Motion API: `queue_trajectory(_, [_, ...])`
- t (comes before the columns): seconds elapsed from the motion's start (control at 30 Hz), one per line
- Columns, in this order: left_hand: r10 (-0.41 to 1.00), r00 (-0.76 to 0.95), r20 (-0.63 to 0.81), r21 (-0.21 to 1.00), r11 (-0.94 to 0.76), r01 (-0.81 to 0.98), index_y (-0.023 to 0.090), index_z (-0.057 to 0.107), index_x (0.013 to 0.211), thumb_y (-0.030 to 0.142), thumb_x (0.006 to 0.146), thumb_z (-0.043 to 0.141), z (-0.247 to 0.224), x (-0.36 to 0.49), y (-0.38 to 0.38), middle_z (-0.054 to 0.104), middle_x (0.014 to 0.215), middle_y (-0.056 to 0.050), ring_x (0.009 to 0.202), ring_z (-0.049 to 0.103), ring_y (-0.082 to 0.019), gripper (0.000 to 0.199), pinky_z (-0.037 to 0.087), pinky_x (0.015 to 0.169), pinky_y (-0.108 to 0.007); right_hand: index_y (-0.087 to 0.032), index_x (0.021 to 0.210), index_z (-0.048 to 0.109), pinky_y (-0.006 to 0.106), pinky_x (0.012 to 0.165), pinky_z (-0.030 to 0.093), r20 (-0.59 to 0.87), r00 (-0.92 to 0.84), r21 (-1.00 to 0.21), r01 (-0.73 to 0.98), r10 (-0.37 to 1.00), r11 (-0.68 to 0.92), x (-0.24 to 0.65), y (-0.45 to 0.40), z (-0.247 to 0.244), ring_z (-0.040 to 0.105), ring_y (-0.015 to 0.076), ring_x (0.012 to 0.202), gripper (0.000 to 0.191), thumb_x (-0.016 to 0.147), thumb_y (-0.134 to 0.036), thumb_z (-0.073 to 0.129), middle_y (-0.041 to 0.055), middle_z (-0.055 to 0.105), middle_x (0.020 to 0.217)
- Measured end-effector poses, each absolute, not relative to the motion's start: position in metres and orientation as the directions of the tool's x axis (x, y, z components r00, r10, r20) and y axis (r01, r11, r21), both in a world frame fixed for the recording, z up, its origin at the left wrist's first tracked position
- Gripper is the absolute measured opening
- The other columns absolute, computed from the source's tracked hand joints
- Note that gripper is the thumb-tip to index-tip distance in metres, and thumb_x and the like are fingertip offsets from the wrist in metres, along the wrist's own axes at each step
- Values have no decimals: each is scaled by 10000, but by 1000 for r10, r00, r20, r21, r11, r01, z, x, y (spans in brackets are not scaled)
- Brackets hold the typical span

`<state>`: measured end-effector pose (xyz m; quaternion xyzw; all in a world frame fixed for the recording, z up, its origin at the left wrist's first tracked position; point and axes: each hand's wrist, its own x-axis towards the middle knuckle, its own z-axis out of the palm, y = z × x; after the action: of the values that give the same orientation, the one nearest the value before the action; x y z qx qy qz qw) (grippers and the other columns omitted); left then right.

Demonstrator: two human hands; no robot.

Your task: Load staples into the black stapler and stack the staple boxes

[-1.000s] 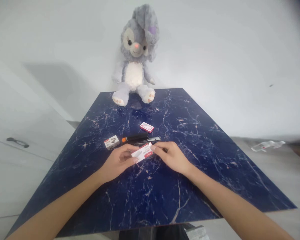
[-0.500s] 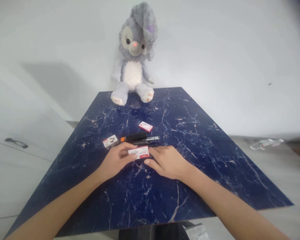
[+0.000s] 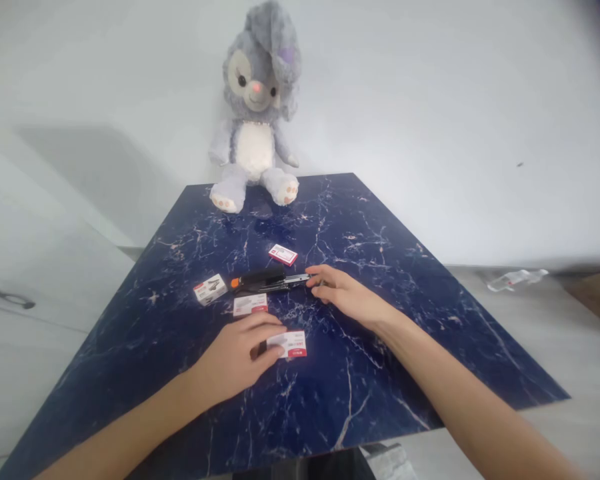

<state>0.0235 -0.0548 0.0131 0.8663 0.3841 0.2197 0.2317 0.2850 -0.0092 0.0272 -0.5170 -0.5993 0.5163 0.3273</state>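
My left hand (image 3: 243,353) has its thumb and fingers about a small white-and-red box (image 3: 293,344), low over the near middle of the table. A similar white-and-red box (image 3: 251,305) lies just beyond that hand. My right hand (image 3: 341,291) has its thumb and fingertips closed at the silver end of what looks like a black stapler (image 3: 263,279) with an orange tip. The stapler lies lengthwise across the table. At its left stands a white box (image 3: 210,290) with a dark picture on it. A flat red-and-white box (image 3: 283,255) rests behind the stapler.
A grey plush rabbit (image 3: 255,147) sits at the far edge of the dark blue marbled table (image 3: 300,413), against the wall. A cabinet with a dark handle (image 3: 9,298) is on the left. A clear plastic item (image 3: 517,280) lies on the floor at right.
My left hand has moved nearer with its box; a second similar box now shows on the table behind it. My right hand has left the box and reached the stapler's silver end.
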Motion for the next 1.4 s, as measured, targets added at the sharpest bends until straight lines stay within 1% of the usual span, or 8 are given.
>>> queue_trajectory(0.1, [755,571,322,508,-647,569,259,693,1093,268,913,616,11,21,-52,682,1147,-44,675,638,-107,196,560,691,-268,-189,1158,629,359,897,520,-140,-215,-990,18,967,-139,284,-6,20,658,185,949,347,813,-156,608,83,687,1137])
queue_trajectory(0.2, [764,501,407,500,-645,577,255,695,1059,234,920,600,13,13,-43,688,1121,-32,809,668,-132,170,554,739,-265,-191,1097,674,368,932,526,-116,-196,-986,-98,974,-138,282,-6,18,674,184,949,286,811,-202,673,84,713,1108])
queue_trajectory(0.4, [780,313,541,454,-585,672,236,690,977,213,910,595,15,5,-27,713,1018,-29,1034,633,-212,118,478,983,-397,-202,1010,744,332,819,541,-72,-62,-997,22,995,-71,287,-3,15,658,140,762,246,775,-276,742,56,749,976])
queue_trajectory(0.6, [853,172,492,559,-461,689,251,658,1093,247,898,597,13,4,-26,704,1093,-25,1054,628,-219,205,502,942,-389,-186,1048,743,348,859,550,-109,-94,-994,10,990,-109,284,-2,11,694,173,816,346,721,-281,801,62,755,934])
queue_trajectory(0.8, [862,147,485,596,-448,666,261,609,1169,249,900,595,13,2,-26,707,1081,-11,1063,625,-210,270,469,993,-399,-188,1004,698,306,671,572,-17,-12,-993,114,1000,-15,278,-1,9,668,158,658,294,826,-421,715,49,738,813])
queue_trajectory(1.0, [883,113,455,658,-419,626,258,540,1279,265,897,597,12,2,-27,704,1096,-23,1030,644,-205,386,476,1002,-413,-187,1073,674,320,804,564,-15,-36,-1000,14,999,-14,280,0,6,685,167,788,357,776,-360,769,65,753,934])
queue_trajectory(1.27, [886,111,449,670,-417,614,243,447,1383,261,898,584,11,2,-27,681,1161,-59,1070,628,-220,504,491,979,-434,-180,1007,697,240,596,514,-101,-77,-995,1,992,-101,278,-1,8,627,139,695,319,774,-390,751,72,741,892])
queue_trajectory(1.4, [871,109,479,672,-444,593,232,438,1393,238,894,578,10,1,-26,655,1205,-79,1109,620,-221,519,496,981,-432,-185,1036,701,202,481,399,-129,-67,-990,-46,989,-132,281,-1,9,547,105,615,342,760,-379,758,70,728,930])
